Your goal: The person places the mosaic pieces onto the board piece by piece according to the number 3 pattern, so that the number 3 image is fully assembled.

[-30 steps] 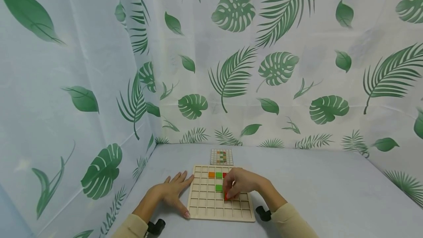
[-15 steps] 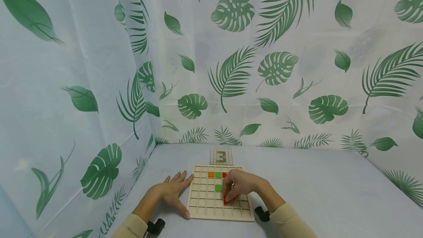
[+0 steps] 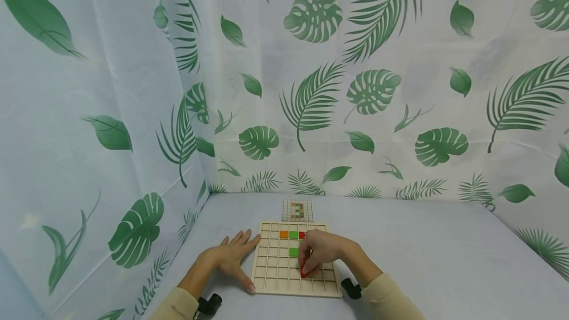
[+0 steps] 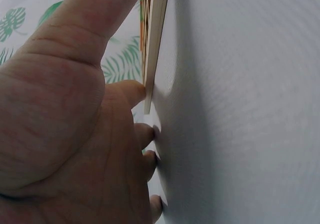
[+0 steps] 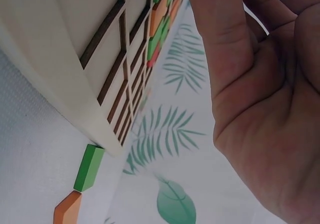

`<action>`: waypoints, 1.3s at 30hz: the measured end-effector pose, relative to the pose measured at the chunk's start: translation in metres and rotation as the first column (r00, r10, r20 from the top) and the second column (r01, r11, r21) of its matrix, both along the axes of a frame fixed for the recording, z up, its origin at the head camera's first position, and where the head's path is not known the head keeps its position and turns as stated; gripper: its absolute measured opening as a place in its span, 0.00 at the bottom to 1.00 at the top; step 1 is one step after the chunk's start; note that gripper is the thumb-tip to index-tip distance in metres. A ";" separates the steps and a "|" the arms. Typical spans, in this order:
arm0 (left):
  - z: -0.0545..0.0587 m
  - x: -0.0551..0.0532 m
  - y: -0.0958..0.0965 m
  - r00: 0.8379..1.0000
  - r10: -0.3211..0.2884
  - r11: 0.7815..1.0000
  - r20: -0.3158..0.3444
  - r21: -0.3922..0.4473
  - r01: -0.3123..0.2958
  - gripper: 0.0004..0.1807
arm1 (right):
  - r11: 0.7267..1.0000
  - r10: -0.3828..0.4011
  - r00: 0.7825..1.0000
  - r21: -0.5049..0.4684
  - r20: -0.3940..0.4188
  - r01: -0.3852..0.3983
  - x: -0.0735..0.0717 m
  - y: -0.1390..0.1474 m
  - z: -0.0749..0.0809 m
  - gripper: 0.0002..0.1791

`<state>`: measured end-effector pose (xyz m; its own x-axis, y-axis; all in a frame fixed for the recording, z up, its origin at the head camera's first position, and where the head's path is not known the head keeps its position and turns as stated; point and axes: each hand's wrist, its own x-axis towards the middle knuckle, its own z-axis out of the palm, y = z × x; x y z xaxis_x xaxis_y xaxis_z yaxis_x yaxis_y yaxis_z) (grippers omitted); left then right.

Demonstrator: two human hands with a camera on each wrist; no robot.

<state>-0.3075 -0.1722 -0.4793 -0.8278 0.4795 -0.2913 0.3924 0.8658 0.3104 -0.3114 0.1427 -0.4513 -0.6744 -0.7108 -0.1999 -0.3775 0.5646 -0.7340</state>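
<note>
A wooden grid board (image 3: 277,288) lies flat before me. My left hand (image 3: 231,258) rests spread at its left side, the thumb at the near corner and the index fingertip at the edge, as the left wrist view also shows. My right hand (image 3: 323,250) is over the board's right half, its thumb and fingers pinching a red tile (image 3: 303,273) low over the grid. Orange (image 3: 284,234), green (image 3: 294,234) and red (image 3: 302,234) tiles sit in one row toward the back; a second green tile (image 3: 294,252) sits nearer. The right hand hides several cells.
Behind the board lies a small pattern card (image 3: 298,210) with a printed coloured grid. In the right wrist view, a loose green tile (image 5: 89,169) and an orange one (image 5: 67,209) lie on the cloth beside the board. Leaf-print curtains (image 3: 320,112) enclose the back and left.
The red tile and my right fingertips have shifted slightly toward the board's near edge. My left hand has stayed in place.
</note>
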 end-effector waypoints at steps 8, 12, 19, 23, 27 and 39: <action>0.001 0.001 0.000 1.000 0.003 1.000 0.005 0.000 -0.003 0.75 | 1.000 -0.008 1.000 0.030 -0.024 0.009 0.001 -0.001 0.001 0.09; -0.001 -0.001 0.001 1.000 0.003 1.000 0.009 -0.005 -0.003 0.75 | 0.999 0.002 0.998 0.050 -0.064 0.001 0.002 -0.002 0.003 0.11; 0.000 -0.001 0.001 1.000 0.007 1.000 0.013 0.009 -0.007 0.75 | 0.997 0.058 0.990 0.053 -0.127 -0.052 0.003 -0.001 0.004 0.10; 0.000 0.000 0.001 1.000 0.008 1.000 0.011 0.009 -0.008 0.75 | 0.997 0.062 0.987 0.063 -0.148 -0.053 0.001 0.001 0.002 0.10; 0.001 0.000 0.001 1.000 0.009 1.000 0.011 0.009 -0.009 0.75 | 0.997 0.056 0.987 0.066 -0.149 -0.047 0.000 0.003 -0.001 0.10; 0.001 0.000 0.002 1.000 0.019 1.000 0.019 0.008 -0.019 0.75 | 0.997 0.067 0.988 0.057 -0.141 -0.059 -0.002 0.005 -0.007 0.10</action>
